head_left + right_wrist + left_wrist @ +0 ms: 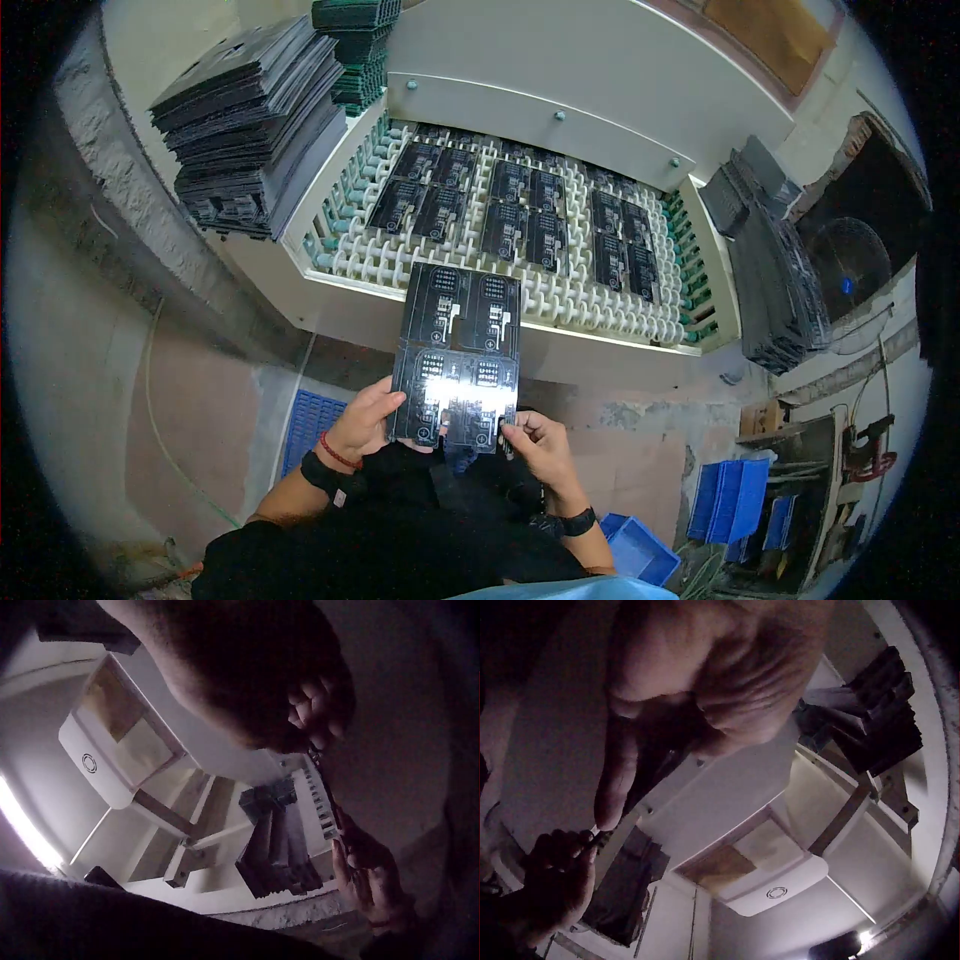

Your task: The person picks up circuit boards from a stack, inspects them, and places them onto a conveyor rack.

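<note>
A dark circuit board panel [463, 335], made up of several smaller printed sections, is held in front of the body with bright glare on its lower half. My left hand [362, 425] grips its lower left edge, thumb on top and fingers underneath. At the lower right corner my right hand [543, 450] pinches the edge between thumb and fingers. Both wrist views are dim; the right wrist view shows the panel nearly edge-on between the right hand [262, 682] and the left hand [375, 877].
Beyond the panel, a roller conveyor [580, 305] carries several similar dark board panels [525, 215]. Tall stacks of dark sheets stand at its left [250, 130] and right [770, 260], with green racks [357, 60] behind. Blue bins [728, 500] sit at lower right.
</note>
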A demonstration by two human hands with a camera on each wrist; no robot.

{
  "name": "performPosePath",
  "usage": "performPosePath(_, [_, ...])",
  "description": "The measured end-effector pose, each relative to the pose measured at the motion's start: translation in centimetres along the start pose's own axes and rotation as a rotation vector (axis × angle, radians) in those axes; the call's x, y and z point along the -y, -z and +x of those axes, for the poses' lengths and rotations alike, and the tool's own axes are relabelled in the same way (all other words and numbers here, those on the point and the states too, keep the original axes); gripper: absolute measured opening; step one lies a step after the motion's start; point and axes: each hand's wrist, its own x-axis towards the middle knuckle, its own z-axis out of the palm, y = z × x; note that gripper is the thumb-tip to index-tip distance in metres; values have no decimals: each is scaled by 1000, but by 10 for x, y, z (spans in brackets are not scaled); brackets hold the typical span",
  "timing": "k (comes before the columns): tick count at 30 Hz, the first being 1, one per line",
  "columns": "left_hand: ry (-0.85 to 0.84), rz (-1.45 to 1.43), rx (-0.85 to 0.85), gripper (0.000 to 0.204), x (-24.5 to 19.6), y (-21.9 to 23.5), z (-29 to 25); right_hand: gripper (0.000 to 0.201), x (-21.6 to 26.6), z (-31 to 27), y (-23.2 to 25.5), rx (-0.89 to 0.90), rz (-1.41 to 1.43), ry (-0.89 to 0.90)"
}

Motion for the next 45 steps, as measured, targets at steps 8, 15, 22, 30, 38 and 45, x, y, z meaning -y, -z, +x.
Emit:
performPosePath(8, [-12,-50,-70,43,-3,2,-6,13,0,12,-9,28,-2,40])
performPosePath(15, [-3,-98,-118,42,1,12,-23,17,2,25,-18,32,-39,-4])
performPosePath(22, [-36,-151,-206,36,-3,15,-20,16,18,21,-4,-124,24,-85])
performPosePath(30, [-96,3,-307,32,-41,44,-35,14,7,-7,72,-289,148,70])
performPosePath(38, [-162,127,-354,34,-73,66,-11,18,15,34,63,-241,130,90])
performPosePath(45, [-175,128,-349,31,-82,64,6,17,14,53,53,-359,35,100])
